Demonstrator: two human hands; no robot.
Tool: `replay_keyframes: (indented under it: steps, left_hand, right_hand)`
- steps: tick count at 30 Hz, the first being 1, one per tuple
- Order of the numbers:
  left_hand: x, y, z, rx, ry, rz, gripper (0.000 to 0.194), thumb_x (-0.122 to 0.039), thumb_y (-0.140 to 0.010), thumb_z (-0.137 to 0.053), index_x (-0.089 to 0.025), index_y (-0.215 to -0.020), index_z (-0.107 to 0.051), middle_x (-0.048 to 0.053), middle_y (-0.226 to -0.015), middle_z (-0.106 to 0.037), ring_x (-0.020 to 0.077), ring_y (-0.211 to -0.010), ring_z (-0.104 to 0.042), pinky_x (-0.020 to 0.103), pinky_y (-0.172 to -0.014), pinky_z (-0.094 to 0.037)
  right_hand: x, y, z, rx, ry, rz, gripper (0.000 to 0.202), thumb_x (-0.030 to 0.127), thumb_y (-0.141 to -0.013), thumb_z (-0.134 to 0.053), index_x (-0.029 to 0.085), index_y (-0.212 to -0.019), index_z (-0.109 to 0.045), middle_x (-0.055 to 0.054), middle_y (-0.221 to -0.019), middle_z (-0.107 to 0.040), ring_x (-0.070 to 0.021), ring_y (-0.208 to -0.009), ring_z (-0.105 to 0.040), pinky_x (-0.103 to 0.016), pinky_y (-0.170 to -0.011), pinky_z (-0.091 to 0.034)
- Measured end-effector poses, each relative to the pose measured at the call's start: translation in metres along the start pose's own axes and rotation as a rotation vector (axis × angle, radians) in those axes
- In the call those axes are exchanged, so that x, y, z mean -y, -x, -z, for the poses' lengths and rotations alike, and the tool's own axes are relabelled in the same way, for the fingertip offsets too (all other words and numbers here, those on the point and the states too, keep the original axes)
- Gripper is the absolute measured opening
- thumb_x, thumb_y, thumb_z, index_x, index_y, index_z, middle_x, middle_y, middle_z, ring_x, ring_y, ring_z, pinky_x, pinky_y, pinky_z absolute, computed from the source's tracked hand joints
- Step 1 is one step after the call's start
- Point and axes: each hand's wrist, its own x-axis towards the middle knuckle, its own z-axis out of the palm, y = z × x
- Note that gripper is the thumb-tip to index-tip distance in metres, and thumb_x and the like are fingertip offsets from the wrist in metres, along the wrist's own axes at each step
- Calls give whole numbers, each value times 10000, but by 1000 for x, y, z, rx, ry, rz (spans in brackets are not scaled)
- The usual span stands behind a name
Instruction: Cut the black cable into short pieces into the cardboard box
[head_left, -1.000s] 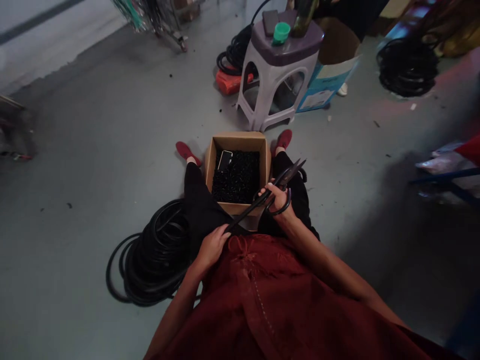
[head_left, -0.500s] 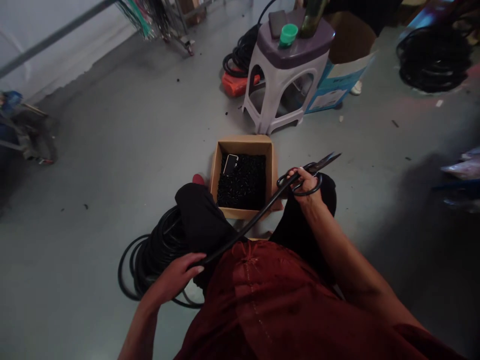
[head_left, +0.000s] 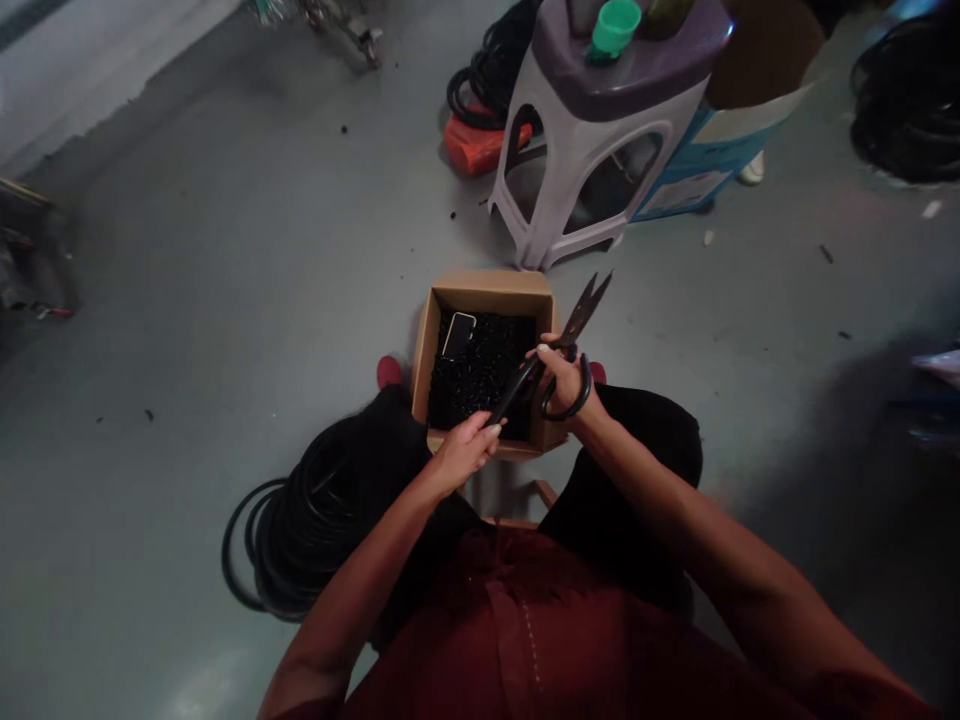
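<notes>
My left hand (head_left: 466, 450) is closed on a black hose (head_left: 511, 393), just over the near edge of a cardboard box (head_left: 491, 298). The hose slants up to my right hand (head_left: 564, 378), which grips a pair of black-handled scissors (head_left: 582, 312). Their blades point away from me, slightly parted. The hose's far end seems to lie in my right hand too; my fingers partly hide it. Small black pieces (head_left: 480, 372) fill the box below, and a dark, pale-rimmed rectangle like a phone (head_left: 459, 336) rests on them.
A coil of black hose (head_left: 300, 530) lies by my left leg. Beyond the box stands a plastic stool (head_left: 600, 85) carrying a green cup (head_left: 616, 25). Behind it are a blue carton (head_left: 679, 180), an orange-red object (head_left: 476, 148) and more black coils (head_left: 907, 110).
My left hand has moved forward and right along the hose, from near my lap to the box. My right hand and the scissors have shifted left, over the box's right side.
</notes>
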Motion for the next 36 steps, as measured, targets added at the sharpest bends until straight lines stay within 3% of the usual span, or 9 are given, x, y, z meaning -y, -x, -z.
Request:
replay_keyframes:
  steps: [3, 7, 10, 14, 18, 23, 26, 30, 36]
  left_hand:
    - [9, 1, 7, 60, 48, 99, 410, -481, -819, -534, -140, -1047, -534, -63, -648, -459, 28, -452, -354, 171, -413, -223]
    - [18, -18, 17, 127, 72, 125, 400, -469, -772, -596, -138, -985, -523, -40, -696, -531, 31, -462, -404, 186, -420, -280]
    - [11, -37, 33, 128, 84, 115, 412, -434, -749, -633, -136, -1015, -531, -31, -720, -561, 24, -453, -396, 189, -414, -265]
    - [-7, -52, 59, 51, 193, 89, 414, -418, -738, -658, -131, -1011, -535, -52, -669, -503, 13, -443, -368, 174, -410, -202]
    - [-17, -60, 70, 103, 348, 61, 436, -425, -730, -681, -142, -1030, -537, -53, -692, -485, 4, -447, -360, 166, -416, -183]
    - [-12, -71, 62, 202, 267, 50, 360, -383, -780, -646, -138, -1026, -551, -32, -722, -544, 12, -489, -413, 159, -448, -270]
    - [-16, -82, 54, 236, 94, 82, 319, -272, -796, -632, -125, -1069, -555, 6, -797, -618, 41, -565, -524, 178, -534, -403]
    - [-29, -108, 40, 96, 44, 125, 293, -183, -835, -558, -126, -1121, -530, -2, -777, -614, 60, -525, -561, 220, -532, -470]
    - [-22, -133, 23, -67, 69, 112, 78, -157, -817, -585, -109, -878, -573, -12, -692, -590, 20, -440, -447, 156, -397, -324]
  right_hand:
    - [6, -33, 4, -20, -45, -56, 443, 346, -640, -719, 244, -999, -479, 49, -743, -613, -115, -627, -614, -244, -555, -502]
    - [-3, -47, -2, 87, 115, -49, 452, 354, -660, -691, 246, -1037, -466, 46, -752, -600, -130, -634, -627, -283, -607, -513]
    - [-12, -50, -1, 165, 423, 50, 402, 384, -718, -644, 233, -1052, -479, 16, -806, -601, -160, -699, -640, -339, -695, -510]
    - [-13, -63, 11, 131, 839, 235, 385, 381, -749, -633, 233, -1088, -526, -27, -875, -628, -190, -778, -602, -371, -757, -472]
    - [-14, -73, 16, 127, 805, 83, 358, 460, -738, -652, 217, -986, -562, -16, -788, -612, -170, -687, -572, -315, -633, -470]
    - [-17, -70, 13, 123, 395, -111, 352, 506, -742, -640, 233, -926, -515, 66, -546, -471, -102, -441, -427, -230, -419, -345]
    - [-12, -69, 14, 157, 539, -44, 309, 416, -719, -675, 234, -929, -539, 77, -525, -441, -92, -431, -384, -223, -411, -302]
    - [-9, -66, 8, 326, 832, 103, 274, 361, -728, -662, 231, -949, -566, 37, -661, -540, -119, -568, -477, -249, -534, -377]
    - [-25, -67, 5, 348, 981, 68, 295, 409, -804, -577, 216, -1025, -544, 2, -746, -599, -160, -655, -539, -278, -618, -398]
